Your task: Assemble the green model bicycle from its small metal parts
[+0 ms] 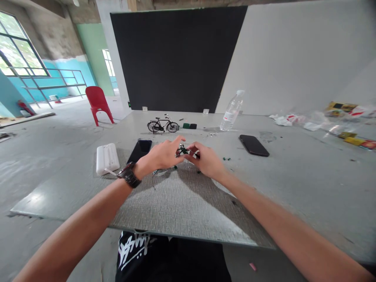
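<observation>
Above the middle of the table, my left hand (164, 153) and my right hand (207, 158) meet around a small dark-green and black model part (183, 149). The fingertips of each are closed on it from opposite sides, partly hiding its shape. A thin dark piece shows along my right fingers. Beyond my hands stands a black miniature bicycle (163, 124), upright on its wheels. Beside it lie a small green block (186, 125) and a black block (193, 126). Tiny green pieces (226, 159) are scattered to the right of my right hand.
A dark phone (142, 148) and a white power bank (107, 158) with a cable lie on the left. Another phone (253, 145) rests on the right, near a clear plastic bottle (232, 111). Plastic wrappers (349, 125) lie far right. A dark panel (179, 58) stands behind the table.
</observation>
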### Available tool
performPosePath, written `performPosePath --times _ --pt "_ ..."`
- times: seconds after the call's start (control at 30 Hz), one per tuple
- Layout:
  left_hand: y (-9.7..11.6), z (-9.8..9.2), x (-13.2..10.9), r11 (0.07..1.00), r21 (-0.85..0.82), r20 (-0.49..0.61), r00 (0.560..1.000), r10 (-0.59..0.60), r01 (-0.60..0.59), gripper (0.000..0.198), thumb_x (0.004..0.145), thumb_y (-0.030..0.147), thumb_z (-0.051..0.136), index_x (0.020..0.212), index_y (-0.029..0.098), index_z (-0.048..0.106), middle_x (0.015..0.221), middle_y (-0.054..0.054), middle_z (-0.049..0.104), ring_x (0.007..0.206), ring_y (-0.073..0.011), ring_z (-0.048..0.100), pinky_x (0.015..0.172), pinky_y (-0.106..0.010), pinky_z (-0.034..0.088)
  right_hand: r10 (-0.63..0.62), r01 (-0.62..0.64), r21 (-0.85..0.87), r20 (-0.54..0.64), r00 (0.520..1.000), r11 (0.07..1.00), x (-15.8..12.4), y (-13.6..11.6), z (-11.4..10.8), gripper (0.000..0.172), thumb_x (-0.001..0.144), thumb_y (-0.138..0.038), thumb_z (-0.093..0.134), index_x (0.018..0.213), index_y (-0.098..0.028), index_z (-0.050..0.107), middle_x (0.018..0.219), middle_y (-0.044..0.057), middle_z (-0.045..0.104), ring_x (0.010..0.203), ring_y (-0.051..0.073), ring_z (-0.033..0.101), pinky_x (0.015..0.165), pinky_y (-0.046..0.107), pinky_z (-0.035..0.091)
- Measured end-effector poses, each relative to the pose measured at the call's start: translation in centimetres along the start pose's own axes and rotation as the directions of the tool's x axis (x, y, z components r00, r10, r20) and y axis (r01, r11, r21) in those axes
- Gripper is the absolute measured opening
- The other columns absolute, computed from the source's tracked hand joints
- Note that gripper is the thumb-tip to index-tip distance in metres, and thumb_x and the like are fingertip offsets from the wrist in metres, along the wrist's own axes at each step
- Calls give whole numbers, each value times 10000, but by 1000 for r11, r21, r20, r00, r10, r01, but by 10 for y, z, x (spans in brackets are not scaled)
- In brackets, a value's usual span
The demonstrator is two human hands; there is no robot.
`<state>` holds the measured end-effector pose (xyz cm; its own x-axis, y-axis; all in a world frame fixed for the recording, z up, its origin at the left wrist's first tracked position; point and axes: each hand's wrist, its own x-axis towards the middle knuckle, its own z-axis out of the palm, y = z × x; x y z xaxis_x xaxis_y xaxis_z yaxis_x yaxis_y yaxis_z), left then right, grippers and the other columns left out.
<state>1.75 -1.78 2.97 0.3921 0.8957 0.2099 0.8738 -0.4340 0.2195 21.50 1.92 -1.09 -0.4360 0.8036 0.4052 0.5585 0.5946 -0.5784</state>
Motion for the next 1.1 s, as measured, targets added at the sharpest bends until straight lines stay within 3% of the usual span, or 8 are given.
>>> performPosePath --times 0.17,0.3,0.47,0.57,0.7,0.93,1.1 --pt "-6 -1 1 996 -21 32 996 88 -87 507 988 362 442 1455 171 388 1085 -123 703 908 -231 669 795 -330 488 38 -38 65 -5 999 997 1 2 7 326 842 -458 686 1044 -228 573 802 22 697 672 191 624 639 326 454" --pt "-18 -3 5 975 -73 61 975 214 -210 433 1018 227 267 1356 133 520 1452 -154 527 1044 -222 644 987 -379 442 51 -48 73 -29 998 996 1 2 11 349 841 -510 687 1010 -236 551 760 10 683 659 193 620 626 323 440" --pt "-29 -7 7 914 -391 142 974 176 -108 509 1024 301 295 1511 196 396 1558 -72 451 1389 -248 452 1147 -377 338 55 -51 49 -74 996 997 1 4 13 346 836 -534 686 951 -238 548 784 25 683 693 200 618 635 325 427" --pt "-30 -5 6 872 -484 130 980 150 -70 527 1031 390 324 1523 214 389 1603 -54 387 1471 -244 343 1202 -385 260 110 -104 69 -80 991 992 3 4 14 351 807 -507 723 945 -232 552 746 16 668 694 202 615 641 327 422" --pt "-29 -1 6 844 -534 106 986 125 -49 545 1025 480 358 1504 227 413 1586 -60 409 1460 -236 360 1198 -372 271 134 -124 111 -84 987 986 5 2 14 339 796 -474 734 948 -232 553 746 11 664 704 204 614 637 328 421" --pt "-27 -4 4 823 -566 79 991 109 -46 514 1029 459 371 1502 263 422 1564 -67 433 1392 -265 433 1102 -383 374 147 -143 176 -12 989 974 4 4 13 421 786 -505 743 1047 -233 556 888 48 713 808 229 655 699 354 456" --pt "-25 -6 2 806 -590 57 992 112 -57 499 1017 443 408 1483 267 442 1365 -96 598 1099 -252 616 877 -346 480 94 -89 139 -34 995 986 5 10 16 563 823 -473 718 1285 -238 501 847 19 708 773 227 653 697 354 447"
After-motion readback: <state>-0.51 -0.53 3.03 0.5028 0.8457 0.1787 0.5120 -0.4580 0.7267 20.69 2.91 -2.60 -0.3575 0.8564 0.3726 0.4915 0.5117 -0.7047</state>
